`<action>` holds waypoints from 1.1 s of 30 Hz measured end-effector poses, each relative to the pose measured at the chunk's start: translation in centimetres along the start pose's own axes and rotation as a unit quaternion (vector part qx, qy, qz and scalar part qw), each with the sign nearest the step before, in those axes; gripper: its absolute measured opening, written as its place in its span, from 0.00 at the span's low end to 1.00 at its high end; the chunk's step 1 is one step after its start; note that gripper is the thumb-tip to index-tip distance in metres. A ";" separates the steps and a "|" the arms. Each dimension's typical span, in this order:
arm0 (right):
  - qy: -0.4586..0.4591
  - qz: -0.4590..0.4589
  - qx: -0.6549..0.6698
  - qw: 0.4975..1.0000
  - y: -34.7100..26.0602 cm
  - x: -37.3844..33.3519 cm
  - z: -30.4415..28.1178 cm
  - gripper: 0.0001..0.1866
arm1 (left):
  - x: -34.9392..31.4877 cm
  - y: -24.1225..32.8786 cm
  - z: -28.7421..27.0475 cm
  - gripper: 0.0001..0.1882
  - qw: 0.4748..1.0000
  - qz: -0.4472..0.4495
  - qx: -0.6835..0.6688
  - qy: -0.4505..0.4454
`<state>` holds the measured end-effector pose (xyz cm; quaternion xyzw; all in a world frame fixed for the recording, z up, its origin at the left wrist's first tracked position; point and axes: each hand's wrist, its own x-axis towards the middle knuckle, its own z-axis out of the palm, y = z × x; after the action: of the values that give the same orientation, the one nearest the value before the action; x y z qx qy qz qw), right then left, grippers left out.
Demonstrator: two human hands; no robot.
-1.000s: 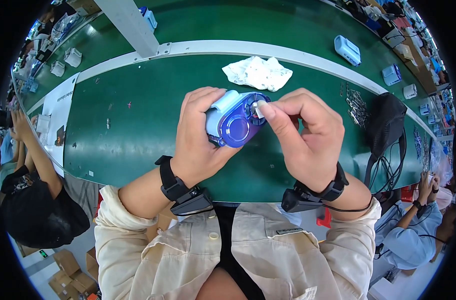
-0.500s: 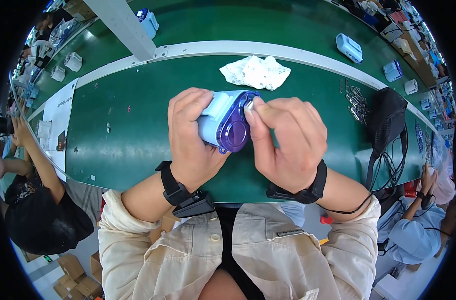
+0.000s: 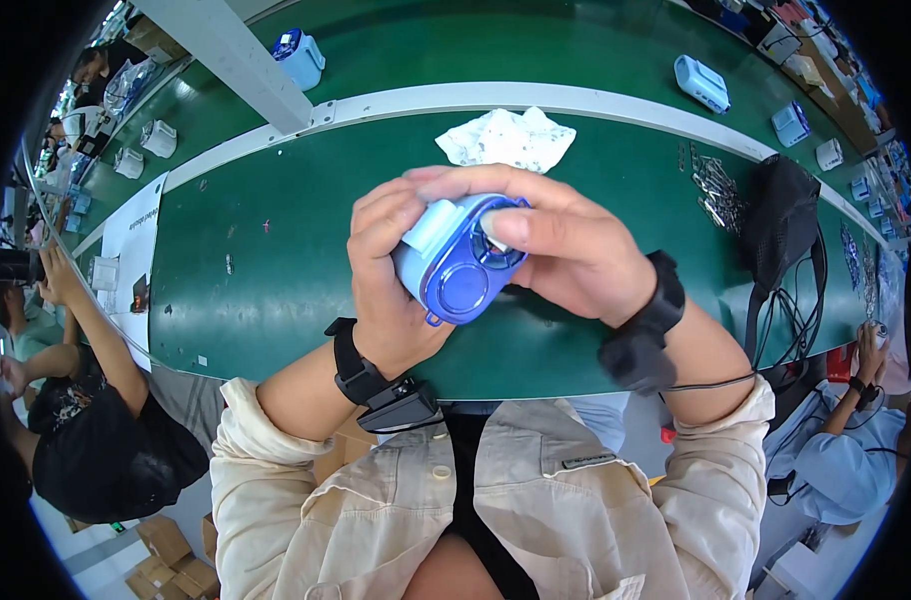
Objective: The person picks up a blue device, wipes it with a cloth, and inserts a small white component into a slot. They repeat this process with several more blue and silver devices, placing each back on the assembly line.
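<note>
A light-blue plastic device (image 3: 465, 288) with a translucent purple-blue end cover is held up above the green table, its covered end facing me. My left hand (image 3: 384, 275) wraps round its left side and is closed on it. My right hand (image 3: 586, 240) is closed on it too, fingers over the far top side. The right thumb presses at a dark round opening in the cover. Something small and pale shows under the thumb tip, too covered to name. Beyond my hands lies a crumpled white speckled cloth (image 3: 507, 138).
The green table (image 3: 266, 320) carries a heap of small metal parts (image 3: 716, 195) and a black mesh pouch (image 3: 779, 215) with cables at the right. Similar blue devices (image 3: 702, 84) stand on the conveyor-like surface beyond the white rail (image 3: 431, 97). Co-workers sit left and right.
My right hand has gone from pinching a small pale piece at the cover to gripping the device, thumb pressed on the opening. The device has tilted, its cover turned more toward me.
</note>
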<state>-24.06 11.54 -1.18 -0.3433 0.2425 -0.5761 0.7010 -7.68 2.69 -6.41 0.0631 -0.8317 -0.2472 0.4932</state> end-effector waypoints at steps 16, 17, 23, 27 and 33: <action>-0.032 -0.044 -0.241 0.969 1.8 0.4 0.5 0.32 | 0.5 0.9 -0.9 0.40 0.996 -0.028 -0.027 -0.074; -0.036 -0.039 -0.240 0.969 2.1 0.5 0.6 0.32 | 0.3 0.8 -0.7 0.40 0.998 -0.028 -0.027 -0.057; -0.025 -0.014 -0.161 0.986 2.3 0.3 0.7 0.32 | -0.1 0.7 -0.5 0.39 0.999 -0.020 -0.033 -0.028; -0.029 -0.035 -0.174 0.984 2.5 0.7 0.7 0.29 | -0.6 0.7 -0.6 0.38 0.994 -0.066 -0.073 -0.041; 0.013 0.017 -0.091 0.996 2.0 0.5 1.2 0.27 | 1.0 0.6 -1.2 0.41 0.998 0.001 -0.041 -0.052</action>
<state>-21.75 11.51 -1.91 -0.3942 0.3088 -0.5443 0.6730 -7.10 2.46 -4.91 0.0287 -0.8455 -0.2835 0.4516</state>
